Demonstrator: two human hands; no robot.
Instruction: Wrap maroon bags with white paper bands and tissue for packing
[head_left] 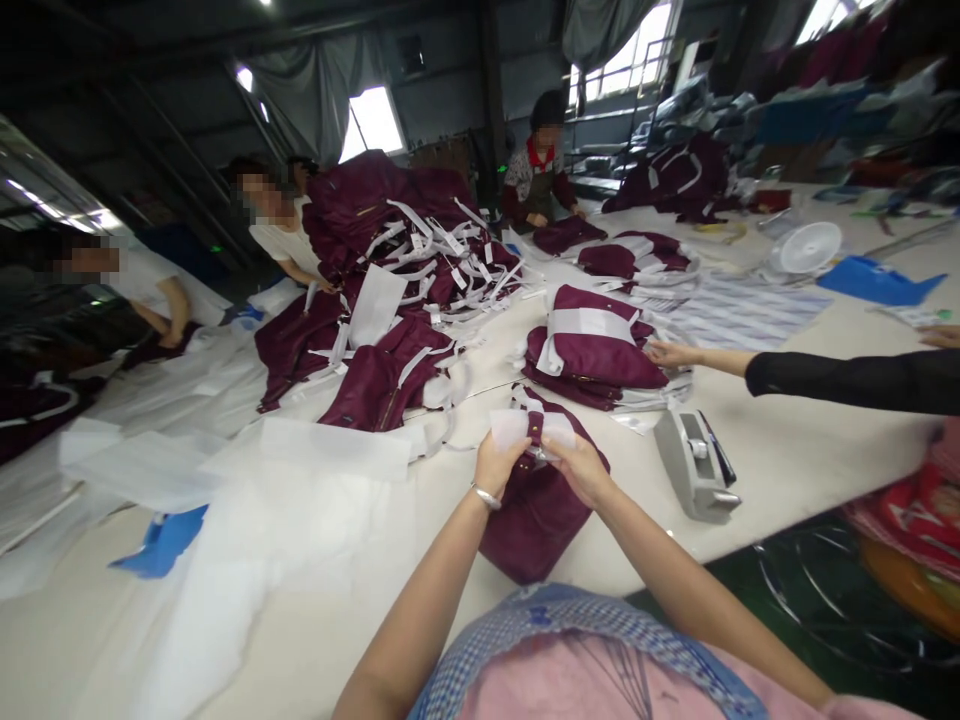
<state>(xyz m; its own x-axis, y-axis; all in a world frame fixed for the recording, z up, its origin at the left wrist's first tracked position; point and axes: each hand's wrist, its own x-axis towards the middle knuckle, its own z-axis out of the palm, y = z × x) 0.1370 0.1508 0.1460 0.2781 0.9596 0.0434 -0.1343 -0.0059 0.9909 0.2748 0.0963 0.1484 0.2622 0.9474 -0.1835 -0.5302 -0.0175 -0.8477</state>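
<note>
A maroon garment (pixel 534 512) lies on the white table (pixel 787 460) right in front of me. My left hand (pixel 496 463) and my right hand (pixel 576 466) are both closed on its top edge, pinching a piece of white tissue paper (pixel 511 428) around a maroon strap with a metal snap. A silver bracelet sits on my left wrist. Beyond my hands lies a folded stack of maroon garments (pixel 596 350) banded in white.
A co-worker's hand in a black sleeve (pixel 847 380) reaches in from the right to that stack. A grey tagging tool (pixel 696 462) lies right of my hands. A big heap of maroon garments (pixel 397 270), white paper sheets (pixel 300 470) and several seated people fill the far side.
</note>
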